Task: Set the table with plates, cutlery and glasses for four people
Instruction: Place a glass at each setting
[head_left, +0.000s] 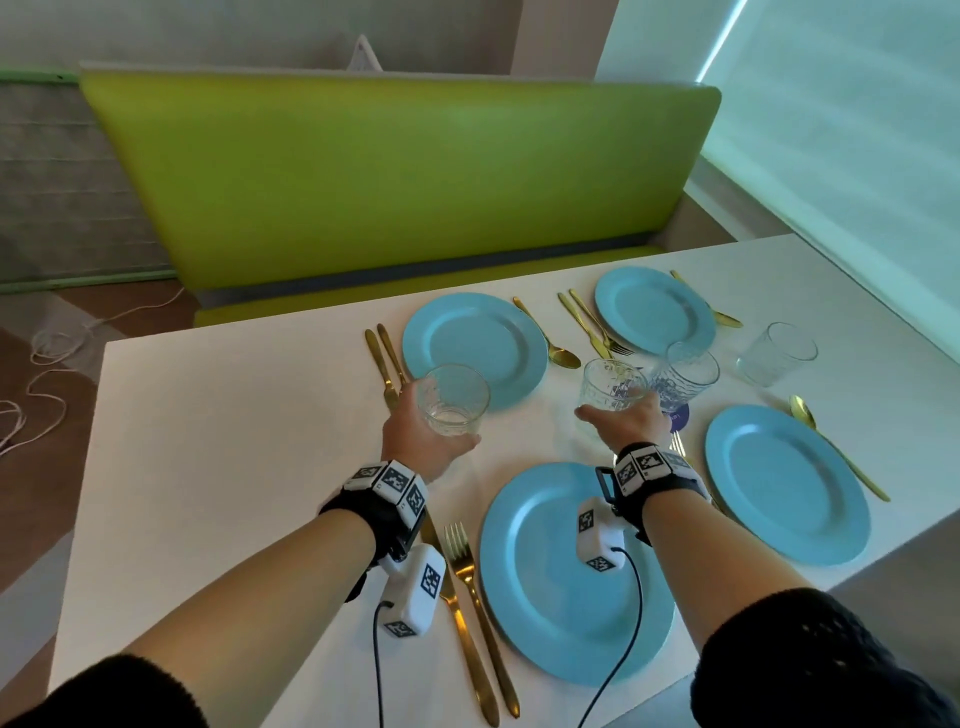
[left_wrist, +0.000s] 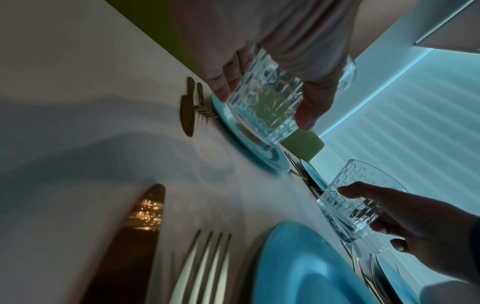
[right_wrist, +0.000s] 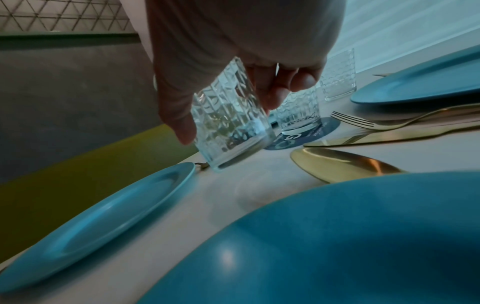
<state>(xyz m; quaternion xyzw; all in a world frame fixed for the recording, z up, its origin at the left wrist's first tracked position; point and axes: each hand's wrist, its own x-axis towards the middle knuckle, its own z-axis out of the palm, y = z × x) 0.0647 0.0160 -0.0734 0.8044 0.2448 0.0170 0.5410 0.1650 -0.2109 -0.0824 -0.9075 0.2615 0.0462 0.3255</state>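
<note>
Four blue plates lie on the white table (head_left: 234, 415): a near plate (head_left: 561, 613), a far left plate (head_left: 467, 332), a far right plate (head_left: 652, 306) and a right plate (head_left: 784, 483). Gold cutlery (head_left: 467, 597) flanks each. My left hand (head_left: 434, 421) grips a clear patterned glass (head_left: 454, 395) (left_wrist: 259, 123), tilted over the far left plate's near rim. My right hand (head_left: 615, 408) (right_wrist: 232, 112) holds a second glass (head_left: 608, 382) (right_wrist: 228, 127), tilted just above the table between the plates. A third glass (head_left: 693, 371) (right_wrist: 298, 111) stands on a dark blue coaster (right_wrist: 311, 133). A fourth glass (head_left: 776, 353) stands at the right.
A green padded bench (head_left: 400, 176) runs along the table's far side. White cables (head_left: 47, 364) lie on the floor at the left. A window blind (head_left: 831, 130) fills the right. The table's left half (head_left: 208, 467) shows bare white surface.
</note>
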